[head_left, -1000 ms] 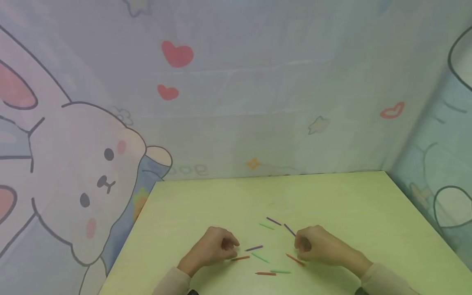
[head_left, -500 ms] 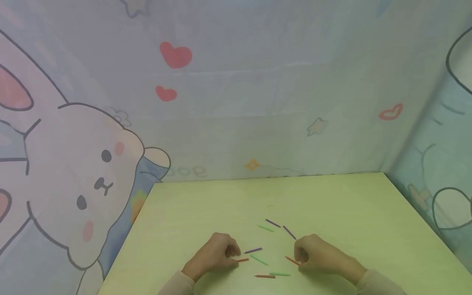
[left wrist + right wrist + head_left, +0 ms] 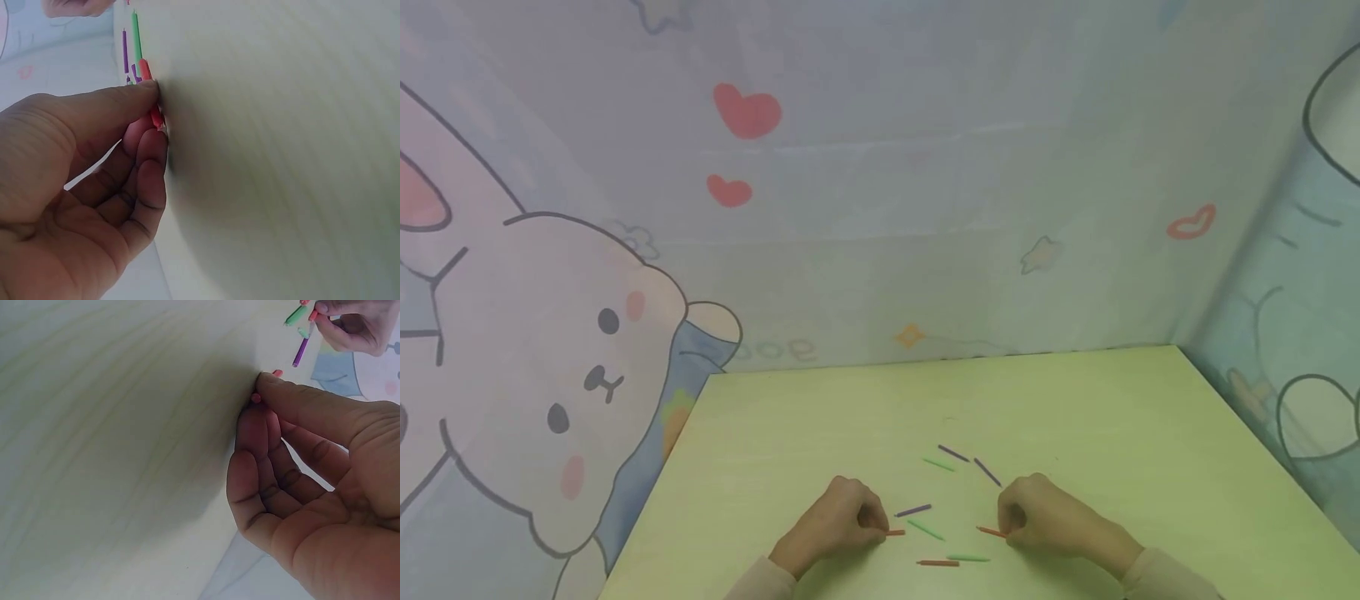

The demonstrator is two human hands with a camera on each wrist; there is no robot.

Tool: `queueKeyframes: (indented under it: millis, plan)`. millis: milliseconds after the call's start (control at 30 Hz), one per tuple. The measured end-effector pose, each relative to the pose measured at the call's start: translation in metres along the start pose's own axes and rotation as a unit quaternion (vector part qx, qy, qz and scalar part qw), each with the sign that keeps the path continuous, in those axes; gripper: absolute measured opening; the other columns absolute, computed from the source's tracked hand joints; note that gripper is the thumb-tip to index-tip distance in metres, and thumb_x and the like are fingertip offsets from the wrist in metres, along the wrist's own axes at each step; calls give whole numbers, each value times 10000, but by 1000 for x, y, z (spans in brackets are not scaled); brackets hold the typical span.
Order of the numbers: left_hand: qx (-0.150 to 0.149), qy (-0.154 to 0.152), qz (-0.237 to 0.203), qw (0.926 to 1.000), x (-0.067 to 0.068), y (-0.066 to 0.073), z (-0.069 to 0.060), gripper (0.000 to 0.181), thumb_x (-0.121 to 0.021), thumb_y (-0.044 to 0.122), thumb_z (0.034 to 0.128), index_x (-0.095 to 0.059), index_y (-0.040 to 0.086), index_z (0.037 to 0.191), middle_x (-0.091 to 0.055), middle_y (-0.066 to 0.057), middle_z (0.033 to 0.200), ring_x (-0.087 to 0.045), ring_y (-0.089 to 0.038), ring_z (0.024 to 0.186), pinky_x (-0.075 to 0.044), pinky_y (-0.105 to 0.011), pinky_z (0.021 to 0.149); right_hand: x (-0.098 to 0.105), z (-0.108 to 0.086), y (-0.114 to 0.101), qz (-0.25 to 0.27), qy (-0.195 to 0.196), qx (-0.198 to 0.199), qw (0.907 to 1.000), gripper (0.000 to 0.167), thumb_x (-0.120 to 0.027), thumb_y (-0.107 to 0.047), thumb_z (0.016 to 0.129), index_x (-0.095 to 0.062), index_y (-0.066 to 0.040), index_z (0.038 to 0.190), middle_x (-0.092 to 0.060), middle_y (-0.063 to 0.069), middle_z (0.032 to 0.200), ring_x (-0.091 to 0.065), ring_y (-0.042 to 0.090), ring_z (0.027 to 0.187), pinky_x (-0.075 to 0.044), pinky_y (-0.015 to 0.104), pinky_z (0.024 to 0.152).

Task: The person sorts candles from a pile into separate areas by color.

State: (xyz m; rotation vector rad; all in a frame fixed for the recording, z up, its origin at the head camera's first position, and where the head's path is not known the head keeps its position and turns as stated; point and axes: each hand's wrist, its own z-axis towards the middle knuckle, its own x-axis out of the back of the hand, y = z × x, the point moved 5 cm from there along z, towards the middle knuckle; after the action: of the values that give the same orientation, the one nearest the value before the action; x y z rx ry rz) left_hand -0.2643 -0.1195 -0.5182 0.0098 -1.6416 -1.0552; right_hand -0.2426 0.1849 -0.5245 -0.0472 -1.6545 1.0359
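Near the front of the table my left hand (image 3: pixel 842 521) pinches a thin red crayon-like stick (image 3: pixel 155 114) between thumb and fingertips, low over the surface. My right hand (image 3: pixel 1052 517) pinches another red crayon-like stick (image 3: pixel 989 531); its tip points left, and the fingers hide the rest. Between the hands lie a purple stick (image 3: pixel 913 510), a green stick (image 3: pixel 925 530), a third red stick (image 3: pixel 938 563) and another green stick (image 3: pixel 967 558). Farther back are a green stick (image 3: pixel 938 464) and two purple ones, one (image 3: pixel 987 472) close to my right hand.
The pale yellow-green table (image 3: pixel 790 417) ends at a cloth backdrop (image 3: pixel 880 275) along its far edge. The backdrop carries a printed rabbit (image 3: pixel 580 333) at the left and continues down the right side (image 3: pixel 1262 333).
Both hands have come slightly down and closed their fingertips on the red sticks. The right-hand stick has turned to lie more level. The other sticks stay put; the view has shifted a little.
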Motion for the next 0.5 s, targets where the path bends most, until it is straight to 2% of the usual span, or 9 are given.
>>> queueKeyframes:
  millis: [133,233,333,500]
  plan:
    - [-65,39,98,9999,2,-1,-1,127,-892,26,899,-860,133,841,-730,149,758,-576,46,707,-535,-182,675,0,0,0,64,3,-23,10000,226,-903,-9,856,-747,-171,828,-637,-155,797,-536,-5,750,-516,227,679]
    - [-61,152,61,9998,12,-6,-2,113,-878,24,923,-857,121,867,-744,124,797,-586,30,718,-545,-193,687,-1,0,0,129,-5,-45,9999,220,-903,-11,859,-750,-167,833,-640,-146,797,-537,-1,745,-516,229,675]
    - [82,367,110,9992,34,-13,-2,90,-864,23,944,-852,101,901,-752,101,832,-598,1,729,-549,-217,685,-1,0,2,142,-3,-78,9999,217,-901,-11,862,-751,-165,836,-643,-142,800,-536,3,745,-512,232,672]
    - [351,997,526,9930,87,-20,-5,79,-871,48,949,-848,120,927,-742,107,842,-622,-36,733,-558,-243,675,-1,-1,5,140,2,-137,9998,222,-898,-10,863,-752,-176,834,-644,-147,801,-545,7,744,-515,233,673]
